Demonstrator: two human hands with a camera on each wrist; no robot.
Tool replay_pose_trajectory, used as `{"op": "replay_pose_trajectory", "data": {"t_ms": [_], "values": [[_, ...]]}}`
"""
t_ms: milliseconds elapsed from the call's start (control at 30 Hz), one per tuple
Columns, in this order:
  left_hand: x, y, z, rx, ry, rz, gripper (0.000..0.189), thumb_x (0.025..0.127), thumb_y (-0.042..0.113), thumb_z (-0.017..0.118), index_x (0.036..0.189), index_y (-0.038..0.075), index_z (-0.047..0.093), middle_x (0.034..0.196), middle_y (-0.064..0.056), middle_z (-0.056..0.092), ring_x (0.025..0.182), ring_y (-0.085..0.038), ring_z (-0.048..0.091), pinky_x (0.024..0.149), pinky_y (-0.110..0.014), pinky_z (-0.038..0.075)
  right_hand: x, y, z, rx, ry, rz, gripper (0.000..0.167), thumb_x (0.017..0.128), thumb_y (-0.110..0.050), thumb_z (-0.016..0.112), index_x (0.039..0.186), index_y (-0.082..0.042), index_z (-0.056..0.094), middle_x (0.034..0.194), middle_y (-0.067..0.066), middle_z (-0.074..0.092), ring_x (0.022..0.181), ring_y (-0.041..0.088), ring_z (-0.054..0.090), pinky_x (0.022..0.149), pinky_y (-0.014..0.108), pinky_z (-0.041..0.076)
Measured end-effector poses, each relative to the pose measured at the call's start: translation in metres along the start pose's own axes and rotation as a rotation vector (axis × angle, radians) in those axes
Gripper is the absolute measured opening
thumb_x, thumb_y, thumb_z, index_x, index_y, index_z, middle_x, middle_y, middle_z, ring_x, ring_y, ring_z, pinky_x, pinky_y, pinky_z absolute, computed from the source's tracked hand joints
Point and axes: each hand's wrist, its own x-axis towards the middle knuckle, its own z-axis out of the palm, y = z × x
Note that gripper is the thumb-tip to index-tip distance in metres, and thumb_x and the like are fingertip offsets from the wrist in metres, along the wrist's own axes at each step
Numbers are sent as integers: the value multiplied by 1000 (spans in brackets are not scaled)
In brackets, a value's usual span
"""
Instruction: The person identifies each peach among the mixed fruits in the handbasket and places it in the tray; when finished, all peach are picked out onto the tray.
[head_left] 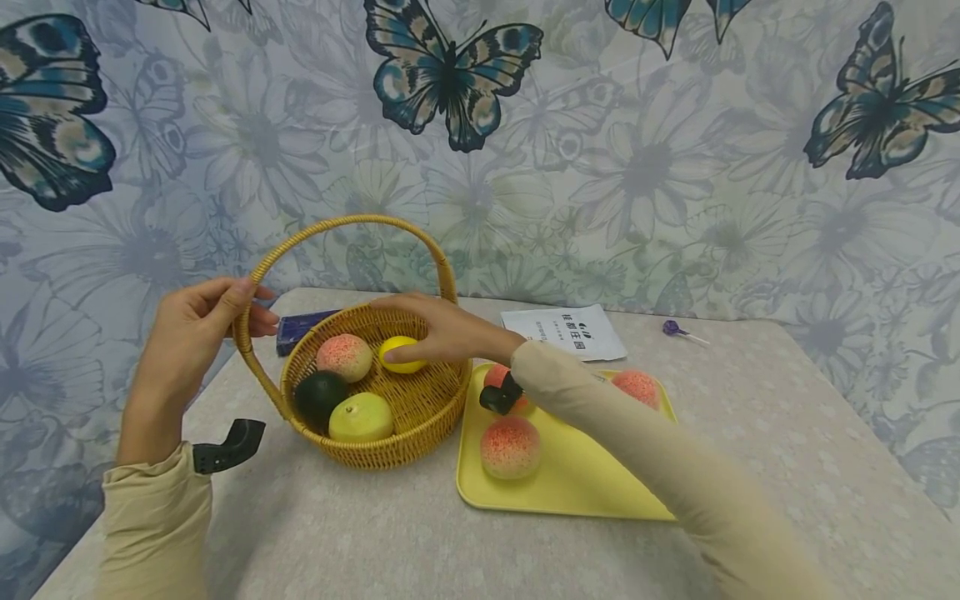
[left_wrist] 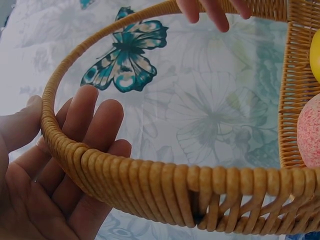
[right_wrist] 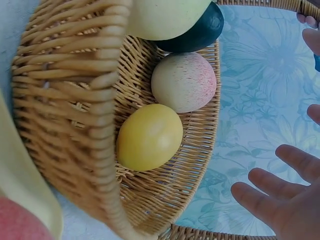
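A wicker basket [head_left: 390, 454] with a tall hoop handle [head_left: 352, 221] stands left of centre. My left hand [head_left: 197, 323] holds the handle's left side, thumb on one side and fingers on the other. Inside the basket lie a yellow lemon-like fruit [right_wrist: 150, 137], a pink-speckled peach [head_left: 344, 357], a dark green avocado-like fruit [head_left: 320, 395] and a pale yellow-green round fruit [head_left: 362, 417]. Above the basket, my right hand [head_left: 442, 327] is spread over the yellow fruit. The right wrist view shows its fingers [right_wrist: 260, 200] straight and apart from the fruit.
Right of the basket, a yellow tray [head_left: 570, 496] carries peaches [head_left: 510, 447], one partly hidden by the right forearm. A white printed packet [head_left: 564, 331] lies behind it, a purple lollipop [head_left: 672, 328] farther right. A dark blue box [head_left: 302, 330] sits behind the basket.
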Motion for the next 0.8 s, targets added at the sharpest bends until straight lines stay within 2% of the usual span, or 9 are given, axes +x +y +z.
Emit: {"op": "replay_pose_trajectory", "data": {"t_ms": [200,367,633,800], "values": [[1,1,0,-46,-5,8,29,100,27,52,102,2,67,72,1,71,67,-11,70,67,-17,55,9,-1,2,-9,10,-19,70,89,-40,67,149,-21,35,152,-5,34,144,16,22,115,43,26],[1,1,0,-19,-3,8,30,100,27,51,103,2,67,73,2,71,68,-11,70,68,-17,55,13,-1,4,-20,6,-24,70,89,-40,67,149,-21,35,152,-4,35,143,15,24,114,41,28],[1,0,0,-2,-2,7,31,100,28,51,104,2,66,73,3,71,67,-12,70,67,-17,54,21,1,5,-19,6,14,72,88,-42,67,149,-23,34,154,-3,31,144,17,23,113,43,29],[1,0,0,-31,-5,8,30,100,27,52,103,0,66,73,2,71,67,-12,70,67,-17,54,26,1,7,-48,15,34,72,88,-43,67,149,-24,34,154,-3,32,143,18,25,112,43,30]]}}
